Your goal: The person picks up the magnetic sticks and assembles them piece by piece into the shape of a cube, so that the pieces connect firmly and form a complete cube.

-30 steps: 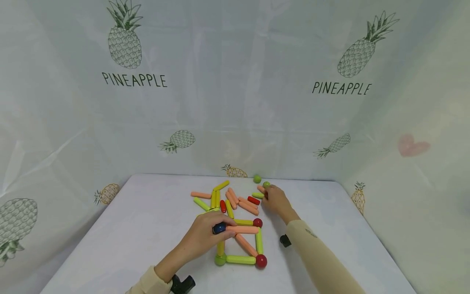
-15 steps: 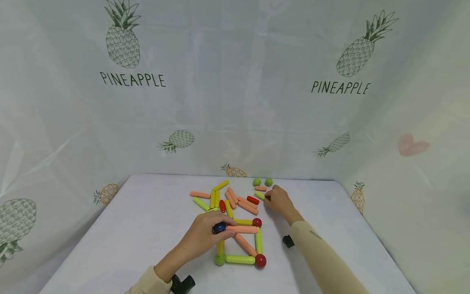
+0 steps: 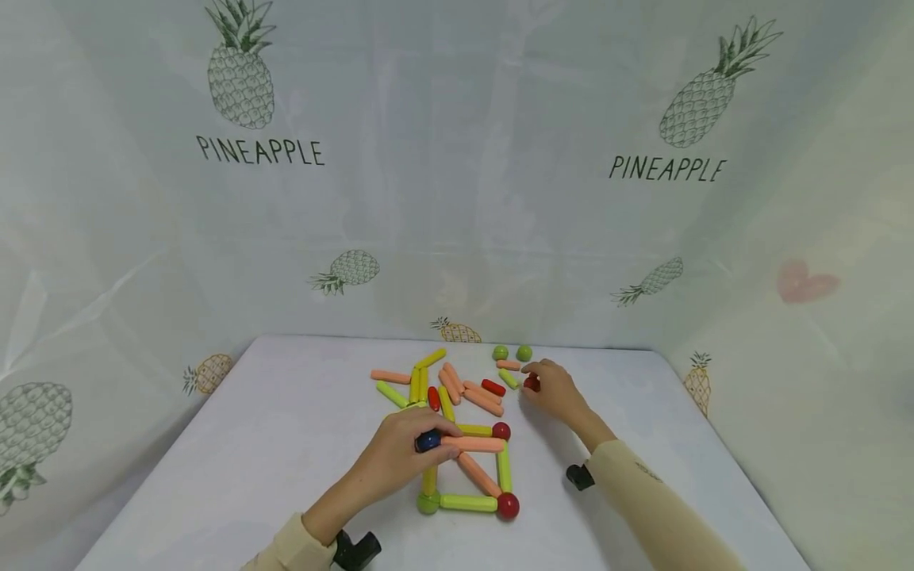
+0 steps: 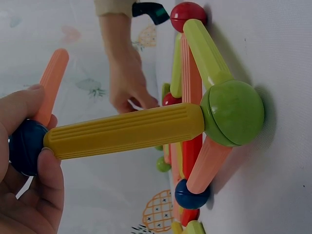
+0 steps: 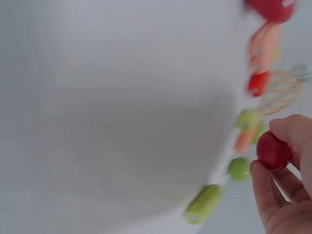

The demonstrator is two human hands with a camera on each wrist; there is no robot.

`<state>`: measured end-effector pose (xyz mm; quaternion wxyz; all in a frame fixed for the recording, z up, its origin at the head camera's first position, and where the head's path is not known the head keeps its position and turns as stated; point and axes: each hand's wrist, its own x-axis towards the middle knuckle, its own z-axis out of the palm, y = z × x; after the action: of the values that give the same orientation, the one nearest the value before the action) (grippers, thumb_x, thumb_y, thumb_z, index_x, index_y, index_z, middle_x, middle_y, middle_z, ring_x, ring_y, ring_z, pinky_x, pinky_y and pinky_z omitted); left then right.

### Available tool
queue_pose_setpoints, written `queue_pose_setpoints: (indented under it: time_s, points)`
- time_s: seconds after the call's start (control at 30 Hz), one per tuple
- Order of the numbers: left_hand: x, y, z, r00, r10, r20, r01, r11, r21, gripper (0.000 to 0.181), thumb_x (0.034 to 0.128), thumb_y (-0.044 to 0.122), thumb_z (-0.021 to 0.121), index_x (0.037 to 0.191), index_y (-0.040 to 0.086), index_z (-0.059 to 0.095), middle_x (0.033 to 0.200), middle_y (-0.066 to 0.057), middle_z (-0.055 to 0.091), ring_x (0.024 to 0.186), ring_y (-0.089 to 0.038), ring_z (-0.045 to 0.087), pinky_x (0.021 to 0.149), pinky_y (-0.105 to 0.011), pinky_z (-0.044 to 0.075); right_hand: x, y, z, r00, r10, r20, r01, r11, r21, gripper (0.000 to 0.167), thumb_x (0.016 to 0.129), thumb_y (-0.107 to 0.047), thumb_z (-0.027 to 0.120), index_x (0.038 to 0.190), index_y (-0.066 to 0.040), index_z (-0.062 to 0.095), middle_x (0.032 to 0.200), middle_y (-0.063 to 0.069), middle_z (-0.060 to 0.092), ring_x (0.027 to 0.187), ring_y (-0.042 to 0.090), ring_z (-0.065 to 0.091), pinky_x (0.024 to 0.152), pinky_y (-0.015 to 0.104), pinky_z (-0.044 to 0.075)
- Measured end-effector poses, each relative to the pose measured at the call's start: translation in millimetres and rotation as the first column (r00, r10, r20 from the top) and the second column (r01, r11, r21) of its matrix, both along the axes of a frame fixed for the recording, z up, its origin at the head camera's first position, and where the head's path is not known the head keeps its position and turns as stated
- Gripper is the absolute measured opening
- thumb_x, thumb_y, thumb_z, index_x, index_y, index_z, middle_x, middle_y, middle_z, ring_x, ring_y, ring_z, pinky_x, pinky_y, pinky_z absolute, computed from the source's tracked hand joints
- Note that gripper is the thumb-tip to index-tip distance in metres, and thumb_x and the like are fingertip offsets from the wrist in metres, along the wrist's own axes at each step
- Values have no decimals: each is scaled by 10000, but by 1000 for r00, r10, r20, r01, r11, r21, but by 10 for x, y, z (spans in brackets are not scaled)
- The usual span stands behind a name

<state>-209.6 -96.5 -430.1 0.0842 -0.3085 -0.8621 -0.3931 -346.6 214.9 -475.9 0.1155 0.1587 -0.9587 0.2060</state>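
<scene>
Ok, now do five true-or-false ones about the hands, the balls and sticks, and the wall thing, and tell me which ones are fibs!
1. The left hand holds a blue ball. True.
2. Only one hand is holding something. False: the right hand pinches a red ball.
3. A yellow stick runs from the blue ball to a green ball. True.
4. Nothing is drawn at the back. False: the cloth has pineapples on it.
5. Two more green balls sit near the far edge of the table. True.
</scene>
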Motion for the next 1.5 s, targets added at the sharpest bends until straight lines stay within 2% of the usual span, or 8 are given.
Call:
queue_pose_setpoints:
  time_s: [0.13, 0.33, 0.6, 0.83, 1.1, 1.2, 1.33, 1.5]
  points:
    - [-3, 1, 7, 1000, -2, -1, 2, 1000, 1, 225, 850, 326, 767, 1045, 392, 675, 993, 214, 606, 915, -27, 566, 818, -264, 517, 270, -9, 171, 995, 91, -29, -95, 982, -161, 284, 832, -130, 783, 1104, -95, 707, 977, 18, 619, 843, 164, 598, 740, 319, 557]
    - [-5, 1, 24, 1000, 1, -11, -1, 1000, -16, 199, 857, 411, 733, 1046, 394, 674, 994, 218, 605, 919, -23, 563, 822, -269, 514, 856, -56, 418, 972, 233, -13, -225, 921, -319, 351, 842, -286, 781, 1177, -241, 688, 1009, -121, 646, 838, 87, 634, 744, 246, 548]
    - [-4, -7, 21, 1000, 3, -16, -3, 1000, -6, 206, 854, 366, 752, 1045, 392, 678, 1005, 216, 609, 928, -16, 569, 820, -263, 517, 1352, -124, 538, 939, 330, 98, -242, 836, -492, 344, 827, -331, 786, 1137, -242, 666, 1042, -88, 669, 875, 147, 664, 788, 259, 544]
    - [1, -8, 28, 999, -23, -31, 24, 1000, 20, 187, 868, 387, 731, 1048, 372, 682, 1006, 206, 612, 914, -20, 580, 780, -250, 523, 1503, -152, 549, 911, 410, 44, -320, 770, -552, 328, 838, -278, 780, 1138, -198, 674, 1047, -54, 670, 846, 170, 666, 772, 312, 558]
    - [-3, 2, 32, 999, -5, -40, 3, 999, -42, 203, 864, 411, 731, 1057, 391, 671, 1010, 228, 606, 925, -18, 558, 821, -284, 511, 1544, -157, 528, 929, 360, 89, -254, 791, -557, 360, 814, -319, 796, 1122, -177, 675, 1001, -54, 680, 821, 168, 659, 768, 303, 558]
    - [-17, 30, 41, 993, -9, -119, -1, 996, -87, 216, 865, 450, 717, 1067, 386, 674, 994, 250, 607, 920, -8, 552, 820, -297, 489, 1550, -155, 511, 940, 324, 107, -214, 804, -554, 347, 799, -349, 805, 1094, -224, 674, 975, -56, 684, 803, 170, 655, 758, 296, 559]
    - [-39, 92, 61, 968, -38, -248, 8, 993, -121, 217, 853, 452, 733, 1048, 364, 695, 931, 268, 607, 857, -1, 540, 749, -294, 446, 1552, -163, 505, 944, 309, 114, -195, 803, -563, 338, 789, -360, 811, 1075, -252, 669, 965, -54, 686, 802, 174, 656, 758, 300, 559]
    - [-65, 180, 77, 967, -85, -240, 46, 985, -164, 229, 855, 455, 730, 1063, 368, 694, 906, 290, 582, 767, -2, 481, 672, -219, 426, 1536, -167, 508, 940, 327, 100, -215, 793, -570, 325, 796, -331, 811, 1078, -241, 675, 971, -50, 689, 812, 175, 661, 763, 301, 558]
